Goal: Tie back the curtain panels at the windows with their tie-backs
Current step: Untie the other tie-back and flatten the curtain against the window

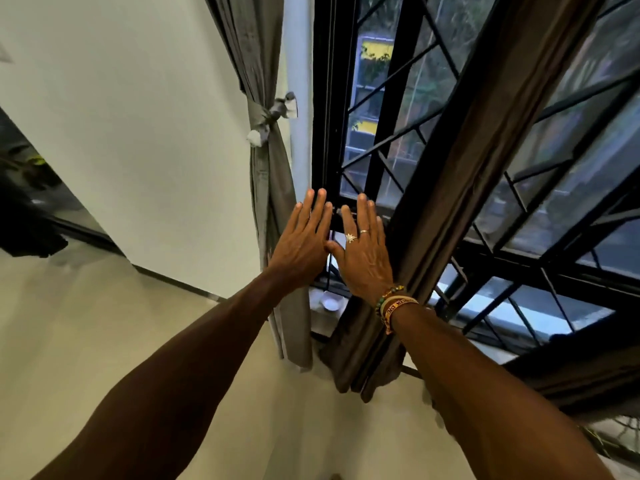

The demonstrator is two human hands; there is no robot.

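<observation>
Brown cloth of the loose curtain (pixel 450 209) crosses the centre-right of the head view. It looks soft, light and limp, best gathered in a bunch at mid-height. Just left of it, the left hand (pixel 304 237) and right hand (pixel 365 254) are flat, fingers straight, holding nothing. Count: two curtains, the grey curtain (pixel 266 188) at centre-left bound by one tie-back (pixel 273 116); two hands.

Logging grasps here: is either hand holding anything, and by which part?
Nothing is held. The left hand and right hand are flat, fingers straight; the brown curtain hangs loose beside the right hand.
</observation>
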